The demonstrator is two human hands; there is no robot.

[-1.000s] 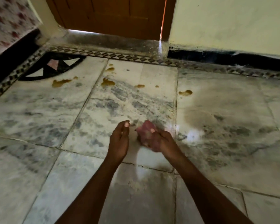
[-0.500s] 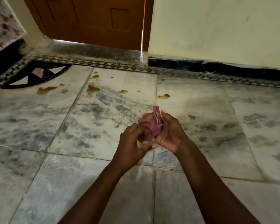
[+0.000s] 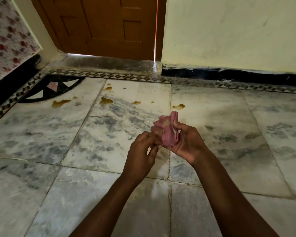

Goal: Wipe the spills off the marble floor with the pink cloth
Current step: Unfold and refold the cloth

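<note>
1. Underfoot, a white marble floor with grey veining (image 3: 41, 134) fills most of the view, laid in large slabs with thin dark joints.
2. Along its far edge stands a pale yellow plastered wall (image 3: 229, 31) with a black skirting band (image 3: 229, 75) at its foot.
3. Left of that wall is a brown wooden panelled door (image 3: 101, 26), with a thin line of light showing down its right edge and under its bottom.
4. A narrow border strip of black and cream diamond inlay (image 3: 109, 76) runs across the floor in front of the door and wall.
5. A black fan-shaped inlay motif (image 3: 46, 93) sits in the far left corner of the floor.
6. Several brownish-yellow spills of liquid (image 3: 60, 103) lie scattered on the marble near the door, well apart from the hands.
7. Two bare forearms reach in from the bottom edge and meet near the middle, above the floor.
8. The right hand (image 3: 188, 142) cups a crumpled, stained pink cloth (image 3: 168, 132) with its fingers curled round it.
9. The left hand (image 3: 142, 151) pinches the cloth's left edge between thumb and fingertips.
10. The cloth is held in the air between both hands, not touching the floor.
</note>
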